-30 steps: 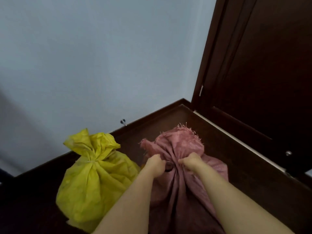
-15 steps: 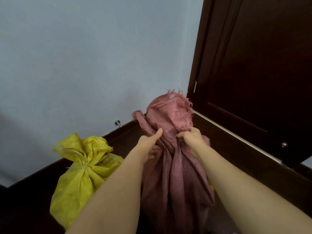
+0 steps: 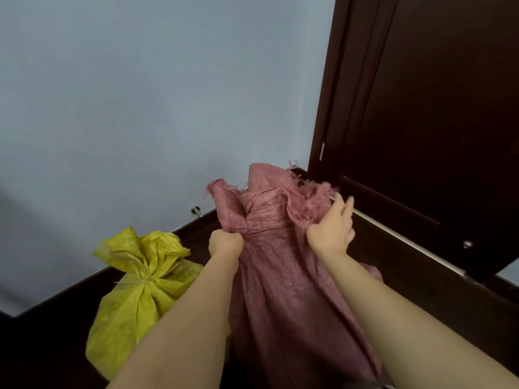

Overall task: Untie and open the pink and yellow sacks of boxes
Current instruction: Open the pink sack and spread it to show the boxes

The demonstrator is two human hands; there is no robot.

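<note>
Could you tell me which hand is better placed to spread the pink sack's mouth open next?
Right hand: it holds the pink sack at its loose frayed rim, while the left hand grips the bunched neck lower down.

— Where's everything relative to the pink sack [image 3: 283, 265]?
— The yellow sack [image 3: 134, 293] sits just left of it. The wall [image 3: 154, 108] stands behind it. The door [image 3: 435, 122] is behind and right of it.
</note>
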